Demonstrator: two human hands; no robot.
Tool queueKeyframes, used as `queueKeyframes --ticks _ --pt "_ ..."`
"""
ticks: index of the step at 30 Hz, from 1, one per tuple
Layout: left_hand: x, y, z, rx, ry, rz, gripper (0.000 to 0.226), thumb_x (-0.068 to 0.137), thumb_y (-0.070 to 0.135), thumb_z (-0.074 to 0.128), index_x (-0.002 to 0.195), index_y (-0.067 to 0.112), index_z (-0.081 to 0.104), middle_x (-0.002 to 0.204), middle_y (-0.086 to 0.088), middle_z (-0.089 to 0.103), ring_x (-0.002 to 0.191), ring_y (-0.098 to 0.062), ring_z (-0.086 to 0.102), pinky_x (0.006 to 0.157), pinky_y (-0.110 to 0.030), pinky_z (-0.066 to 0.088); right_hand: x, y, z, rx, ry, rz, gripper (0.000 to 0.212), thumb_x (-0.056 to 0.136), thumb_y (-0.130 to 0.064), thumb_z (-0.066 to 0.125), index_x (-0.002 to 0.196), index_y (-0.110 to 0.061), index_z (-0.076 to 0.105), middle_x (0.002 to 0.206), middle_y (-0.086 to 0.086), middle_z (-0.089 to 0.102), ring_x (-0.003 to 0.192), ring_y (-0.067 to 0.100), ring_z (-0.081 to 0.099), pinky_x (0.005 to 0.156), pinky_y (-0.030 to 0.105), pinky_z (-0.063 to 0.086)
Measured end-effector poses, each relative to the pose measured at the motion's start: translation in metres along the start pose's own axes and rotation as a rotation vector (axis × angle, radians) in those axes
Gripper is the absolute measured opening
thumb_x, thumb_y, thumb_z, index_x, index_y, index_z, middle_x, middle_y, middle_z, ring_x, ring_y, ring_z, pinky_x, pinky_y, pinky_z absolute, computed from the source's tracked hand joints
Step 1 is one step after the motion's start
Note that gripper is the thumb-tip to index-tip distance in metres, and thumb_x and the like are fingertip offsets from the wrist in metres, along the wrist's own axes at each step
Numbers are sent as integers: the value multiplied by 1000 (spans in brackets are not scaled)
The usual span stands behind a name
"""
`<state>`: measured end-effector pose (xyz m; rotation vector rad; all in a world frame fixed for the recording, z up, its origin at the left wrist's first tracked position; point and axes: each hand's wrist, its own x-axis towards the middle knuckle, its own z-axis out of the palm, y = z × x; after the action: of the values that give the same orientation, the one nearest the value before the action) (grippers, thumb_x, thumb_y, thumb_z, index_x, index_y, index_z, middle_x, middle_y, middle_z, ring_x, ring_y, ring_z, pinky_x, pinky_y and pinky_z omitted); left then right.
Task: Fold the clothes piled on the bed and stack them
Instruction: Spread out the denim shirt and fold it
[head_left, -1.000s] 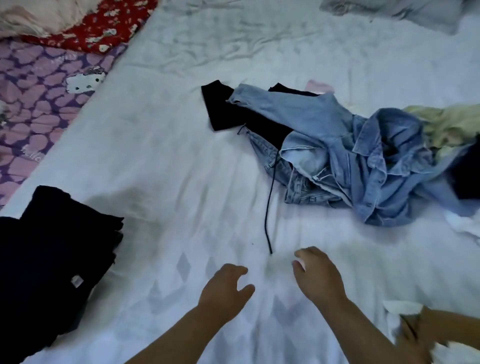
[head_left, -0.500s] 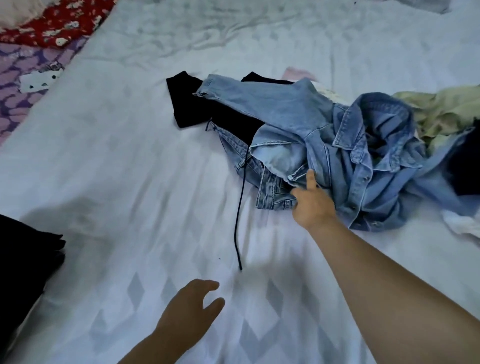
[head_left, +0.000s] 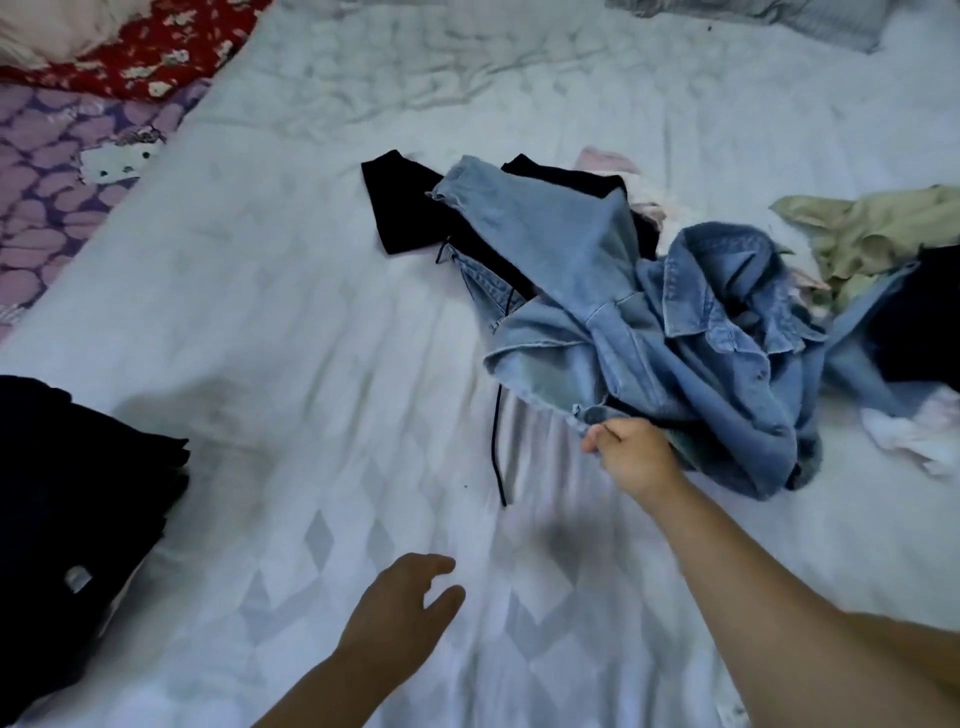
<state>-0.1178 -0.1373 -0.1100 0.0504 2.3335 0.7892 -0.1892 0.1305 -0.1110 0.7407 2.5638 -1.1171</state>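
Right hand (head_left: 631, 457) pinches the near hem of the denim garment (head_left: 623, 332) on the bed (head_left: 311, 338). Left hand (head_left: 400, 618) hovers nearer, fingers loosely spread, holding nothing.

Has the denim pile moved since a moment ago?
Yes. The right hand has dragged the denim nearer, away from the black garment.

Hands: two. Denim garments (head_left: 649, 332): at least two, tangled. Black garment (head_left: 410, 208): one, with cord (head_left: 496, 441). Olive garment (head_left: 872, 228): one. Dark folded stack (head_left: 78, 493): one. Patterned covers: two.
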Motion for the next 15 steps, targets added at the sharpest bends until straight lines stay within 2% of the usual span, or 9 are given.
queueKeyframes --ticks 4,6,8,10,15 --pt "-33 5 -13 19 -13 75 36 91 40 57 126 32 53 124 15 53 101 2 52 83 -7 37 -89 -28 53 98 -155 -20 27 94 -8 47 88 2 71 97 15 70 88 23 61 78 23 41" --pt "-52 4 -25 38 -9 102 39 92 38 57 129 29 51 127 12 51 102 1 51 84 -7 36 -131 -40 78 115 -200 -10 26 96 -12 47 89 -2 70 93 10 67 85 19 58 76 23 42" --pt "-68 -1 -36 22 7 96 38 93 36 57 129 26 52 128 10 51 107 -3 53 87 -9 36 -162 -45 90 64 -203 4 26 97 -21 48 89 -7 68 90 5 64 82 18 58 71 25 42" --pt "-86 -9 -49 24 24 103 37 93 35 56 129 25 54 130 9 52 110 -5 53 88 -10 36 -187 -48 94 48 -176 25 29 98 -28 48 87 -9 66 92 8 67 84 22 61 72 29 45" --pt "-122 -36 -71 50 32 111 34 94 31 55 127 23 57 128 5 54 108 -8 55 85 -14 38 -238 -57 98 19 -143 60 31 96 -27 50 89 -3 68 93 13 69 87 28 64 77 36 52"
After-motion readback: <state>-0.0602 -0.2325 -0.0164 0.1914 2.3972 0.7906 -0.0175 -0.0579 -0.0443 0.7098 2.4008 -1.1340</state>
